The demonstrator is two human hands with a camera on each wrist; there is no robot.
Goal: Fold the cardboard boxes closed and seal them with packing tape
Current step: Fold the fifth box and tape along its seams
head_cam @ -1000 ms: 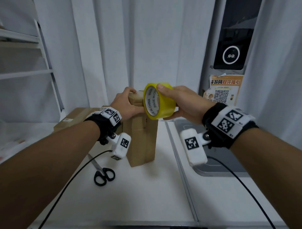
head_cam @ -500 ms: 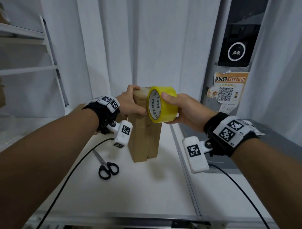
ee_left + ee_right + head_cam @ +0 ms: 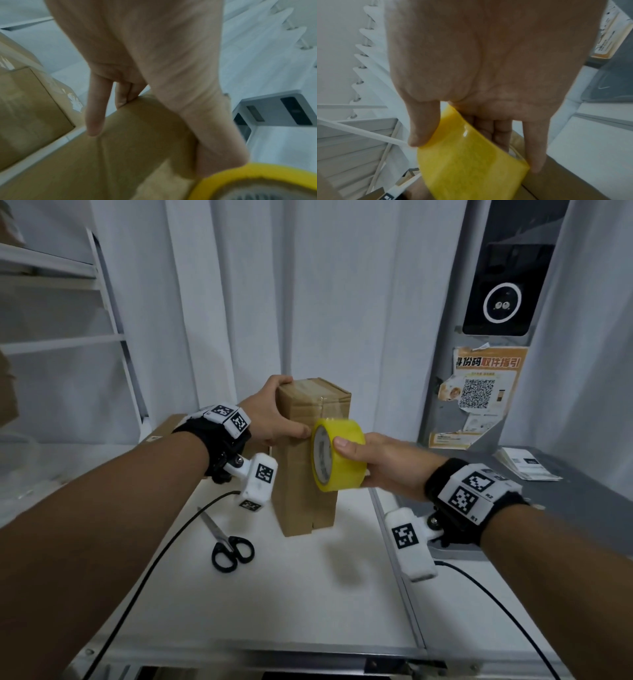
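Tall cardboard box (image 3: 308, 460) upright on counter (image 3: 308, 594); left hand (image 3: 274, 419) clamped round its upper edge; right hand (image 3: 380, 463) pinching yellow tape roll (image 3: 337, 455) against front face; box likely light, tippy; brace high.

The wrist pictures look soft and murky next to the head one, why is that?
Head view: sharp and evenly lit, edges bowed by the wide lens. Left wrist view: dim and smeared, the left hand and cardboard box blurred. Right wrist view: soft too, with a small glare spot on the yellow tape roll.
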